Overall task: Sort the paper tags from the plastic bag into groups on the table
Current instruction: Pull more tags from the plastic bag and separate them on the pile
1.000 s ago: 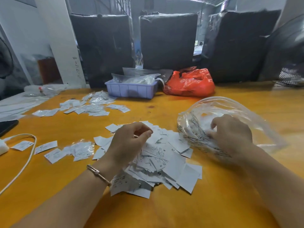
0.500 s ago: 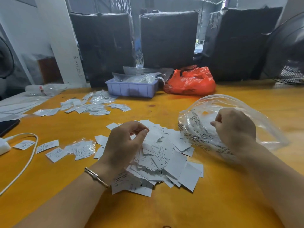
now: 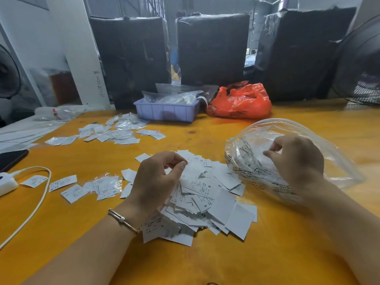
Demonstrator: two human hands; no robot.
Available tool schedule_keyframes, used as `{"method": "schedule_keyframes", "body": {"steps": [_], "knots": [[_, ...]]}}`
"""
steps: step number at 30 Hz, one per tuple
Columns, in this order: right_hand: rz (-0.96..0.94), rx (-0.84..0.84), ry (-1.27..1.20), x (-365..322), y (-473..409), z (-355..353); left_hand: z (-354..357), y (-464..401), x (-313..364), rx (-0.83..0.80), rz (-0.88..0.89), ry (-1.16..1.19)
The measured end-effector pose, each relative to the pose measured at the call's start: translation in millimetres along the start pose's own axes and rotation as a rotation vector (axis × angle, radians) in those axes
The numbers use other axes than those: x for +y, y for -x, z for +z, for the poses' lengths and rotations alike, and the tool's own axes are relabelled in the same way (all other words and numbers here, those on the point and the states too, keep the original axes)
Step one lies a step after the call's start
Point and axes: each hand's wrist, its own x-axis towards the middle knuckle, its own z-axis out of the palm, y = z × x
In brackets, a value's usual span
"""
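At the far left of the table (image 3: 267,254), a few single tags lie flat beside a small bundle in clear wrap (image 3: 107,185); these read as groups already started. A further spread of sorted tags (image 3: 115,133) lies beyond them, toward the blue tray (image 3: 166,112).

The left hand (image 3: 156,182) rests on the left edge of the unsorted pile of tags (image 3: 205,200). Its fingers are curled, with the thumb and forefinger closed together at the top of the pile; whether a tag sits between them cannot be told. The pile lies directly under and to the right of this hand, so this hand is the nearer one for the next pick. The started groups lie to its left, so a picked tag would likely travel leftward.

The right hand (image 3: 296,161) is at the plastic bag (image 3: 308,136), fingers curled and pinching the clear film. The bag lies on its side just right of the pile, touching its edge. White tags appear to remain inside.
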Motion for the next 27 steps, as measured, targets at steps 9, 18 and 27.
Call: {"method": "schedule_keyframes", "body": {"steps": [9,18,27], "knots": [[-0.076,0.137,-0.249,-3.1,-3.4,0.6,-1.3,0.7,2.1,-0.002,0.006,-0.023],[-0.004,-0.581,-1.215,-60.7,33.9,-11.8,-7.5,1.8,24.0,-0.091,0.038,0.185],[-0.053,-0.786,-1.145,-74.8,53.2,0.0,-5.9,2.3,28.4,-0.233,-0.009,0.330]]}}
